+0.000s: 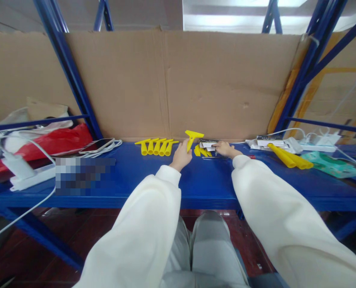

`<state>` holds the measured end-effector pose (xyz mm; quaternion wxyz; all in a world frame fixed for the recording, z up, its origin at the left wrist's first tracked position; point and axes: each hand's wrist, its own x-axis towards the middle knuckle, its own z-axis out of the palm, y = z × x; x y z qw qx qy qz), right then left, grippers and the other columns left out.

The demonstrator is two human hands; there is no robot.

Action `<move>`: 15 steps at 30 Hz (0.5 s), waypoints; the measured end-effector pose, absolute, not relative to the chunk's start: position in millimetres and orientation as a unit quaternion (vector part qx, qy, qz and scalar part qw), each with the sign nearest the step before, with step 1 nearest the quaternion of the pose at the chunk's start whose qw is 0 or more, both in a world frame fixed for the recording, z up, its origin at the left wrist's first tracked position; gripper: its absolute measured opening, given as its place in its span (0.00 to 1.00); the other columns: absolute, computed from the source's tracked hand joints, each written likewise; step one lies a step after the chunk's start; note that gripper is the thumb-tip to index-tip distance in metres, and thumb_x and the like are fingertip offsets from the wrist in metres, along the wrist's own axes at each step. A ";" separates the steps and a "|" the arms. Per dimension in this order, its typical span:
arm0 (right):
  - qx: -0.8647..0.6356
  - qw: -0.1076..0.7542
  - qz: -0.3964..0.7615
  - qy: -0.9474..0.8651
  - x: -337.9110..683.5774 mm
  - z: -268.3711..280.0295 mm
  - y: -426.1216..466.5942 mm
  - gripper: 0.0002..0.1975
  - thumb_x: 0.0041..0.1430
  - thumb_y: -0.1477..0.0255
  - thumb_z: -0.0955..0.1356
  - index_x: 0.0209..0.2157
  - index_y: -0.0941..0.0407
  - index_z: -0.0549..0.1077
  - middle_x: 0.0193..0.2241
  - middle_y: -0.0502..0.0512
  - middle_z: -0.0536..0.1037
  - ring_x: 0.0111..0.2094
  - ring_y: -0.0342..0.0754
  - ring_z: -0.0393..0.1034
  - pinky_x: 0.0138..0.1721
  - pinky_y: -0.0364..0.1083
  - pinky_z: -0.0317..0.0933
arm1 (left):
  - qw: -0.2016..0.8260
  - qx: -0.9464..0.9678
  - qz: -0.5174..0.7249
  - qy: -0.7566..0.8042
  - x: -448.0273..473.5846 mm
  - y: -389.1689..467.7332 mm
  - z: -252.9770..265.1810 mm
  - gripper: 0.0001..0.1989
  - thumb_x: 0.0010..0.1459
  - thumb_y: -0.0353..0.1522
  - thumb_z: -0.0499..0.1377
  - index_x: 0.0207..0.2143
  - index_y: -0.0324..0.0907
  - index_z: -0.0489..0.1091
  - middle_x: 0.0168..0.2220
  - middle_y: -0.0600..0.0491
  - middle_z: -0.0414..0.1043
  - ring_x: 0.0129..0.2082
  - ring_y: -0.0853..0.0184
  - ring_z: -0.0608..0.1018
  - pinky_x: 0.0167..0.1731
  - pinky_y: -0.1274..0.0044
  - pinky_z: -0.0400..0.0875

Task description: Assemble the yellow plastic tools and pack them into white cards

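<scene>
My left hand point(182, 155) is closed round the handle of a yellow T-shaped scraper point(192, 139), holding it with the wide head up. Just to the right, my right hand point(225, 149) has its fingers bent together by a small black-and-white box point(208, 143). Whatever those fingers pinch is too small to make out. Between the hands, small yellow pieces point(202, 151) lie in a loose pile against the box. Left of my left hand, several more yellow scrapers point(156, 147) lie side by side in a row, handle ends toward me.
The blue shelf top point(207, 180) backs onto a cardboard panel point(195, 84). Two yellow handles point(290, 157) rest at right near a green packet point(330, 164) and a white power strip point(320, 143). At left are another power strip point(36, 176), cables and a red bag point(60, 144).
</scene>
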<state>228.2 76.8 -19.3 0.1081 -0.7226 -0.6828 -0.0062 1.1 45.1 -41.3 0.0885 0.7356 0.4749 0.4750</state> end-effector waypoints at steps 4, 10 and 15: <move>-0.726 0.109 -0.034 -0.678 225.6 -16.5 86.5 0.28 0.60 0.72 0.62 0.61 0.42 0.71 0.62 0.58 0.68 0.63 0.64 0.58 0.59 0.66 0.55 | 0.086 0.738 0.467 0.478 1.0 44.9 -41.6 0.27 0.56 0.24 0.58 0.59 0.44 0.66 0.56 0.43 0.72 0.60 0.53 0.71 0.61 0.59 0.65; -0.717 0.074 -0.055 -0.691 226.5 -11.5 90.5 0.32 0.55 0.72 0.67 0.62 0.44 0.69 0.61 0.61 0.68 0.61 0.65 0.59 0.58 0.65 0.56 | 0.087 0.748 0.445 0.486 3.5 43.4 -41.8 0.27 0.56 0.25 0.58 0.59 0.44 0.66 0.55 0.43 0.72 0.60 0.53 0.72 0.61 0.60 0.65; -0.706 0.059 -0.072 -0.702 225.3 -7.7 90.9 0.28 0.58 0.65 0.69 0.61 0.46 0.70 0.60 0.62 0.68 0.61 0.65 0.58 0.57 0.65 0.55 | 0.091 0.750 0.434 0.491 4.7 40.7 -40.0 0.27 0.56 0.24 0.58 0.59 0.43 0.66 0.56 0.42 0.71 0.60 0.52 0.71 0.61 0.61 0.65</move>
